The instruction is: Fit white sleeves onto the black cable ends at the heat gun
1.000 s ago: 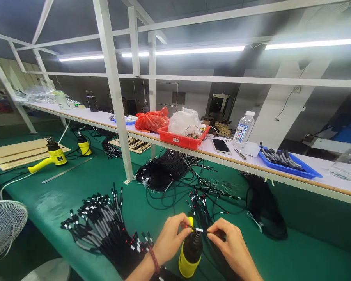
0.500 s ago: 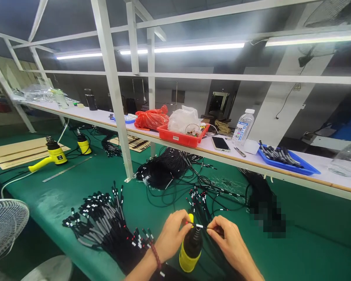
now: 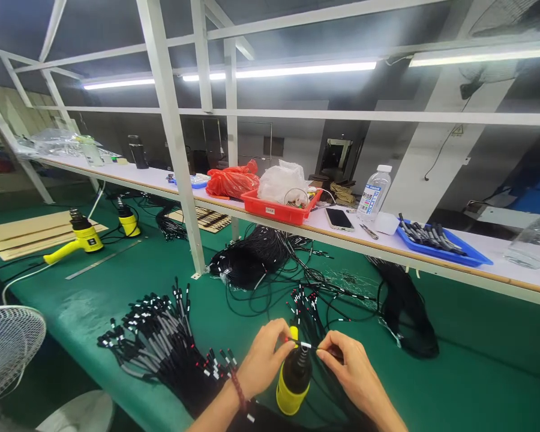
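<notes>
In the lower left of the frame, a cable bundle (image 3: 162, 345) lies on the green tabletop (image 3: 94, 300). At bottom centre, the left hand (image 3: 263, 360) pinches a thin wire (image 3: 306, 345) just above the upright heat gun (image 3: 292, 384). The right hand (image 3: 348, 372) pinches the wire's other side.

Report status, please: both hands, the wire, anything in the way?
Pinching one thin black wire: left hand and right hand, one each side. It sits just over the nozzle of the upright heat gun. Left of the hands, apart: cable bundle.

Green mat (image 3: 477, 384), yellow-black heat gun (image 3: 292, 384), red tray (image 3: 274, 210), blue tray (image 3: 450, 255).
</notes>
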`<state>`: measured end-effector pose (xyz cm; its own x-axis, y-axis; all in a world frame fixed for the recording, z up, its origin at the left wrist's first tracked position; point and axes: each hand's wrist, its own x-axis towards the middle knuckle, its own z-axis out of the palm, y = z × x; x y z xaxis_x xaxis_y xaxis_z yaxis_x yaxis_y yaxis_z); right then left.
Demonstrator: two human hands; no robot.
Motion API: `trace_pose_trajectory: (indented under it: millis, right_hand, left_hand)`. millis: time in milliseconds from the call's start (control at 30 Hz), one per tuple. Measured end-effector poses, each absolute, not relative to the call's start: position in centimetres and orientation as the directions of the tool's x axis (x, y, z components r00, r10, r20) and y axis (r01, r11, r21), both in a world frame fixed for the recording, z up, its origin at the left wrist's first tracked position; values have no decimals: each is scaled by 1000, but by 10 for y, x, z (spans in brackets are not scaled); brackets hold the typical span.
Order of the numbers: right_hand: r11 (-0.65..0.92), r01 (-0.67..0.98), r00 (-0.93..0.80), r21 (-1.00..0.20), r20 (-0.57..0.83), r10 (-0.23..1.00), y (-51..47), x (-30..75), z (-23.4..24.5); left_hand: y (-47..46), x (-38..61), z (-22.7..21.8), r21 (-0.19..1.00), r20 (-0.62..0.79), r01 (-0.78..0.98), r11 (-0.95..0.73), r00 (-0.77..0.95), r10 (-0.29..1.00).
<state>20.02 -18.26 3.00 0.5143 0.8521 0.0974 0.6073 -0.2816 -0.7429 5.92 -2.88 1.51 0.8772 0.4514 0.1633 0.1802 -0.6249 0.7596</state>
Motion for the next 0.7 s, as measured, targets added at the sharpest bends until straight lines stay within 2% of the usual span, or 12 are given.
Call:
trace_pose_trajectory:
  millis: [167, 367, 567, 700]
  right_hand:
    - [-308, 631, 497, -712, 66, 865, -183, 198, 32]
    - [-282, 599, 511, -749, 87, 855, -180, 197, 32]
    - [-306, 633, 477, -711, 47, 877, -182, 197, 30]
    - [-289, 628, 494, -723, 83, 866, -179, 196, 32]
  left_hand:
    - [-29, 61, 17, 680, 118, 286, -675, 866, 486]
    - [-27, 59, 17, 747, 201, 162, -645, 870, 451]
    - [-28, 60, 16, 686, 115, 287, -669, 865, 489]
    - [-30, 61, 19, 702, 150, 244, -669, 867, 474]
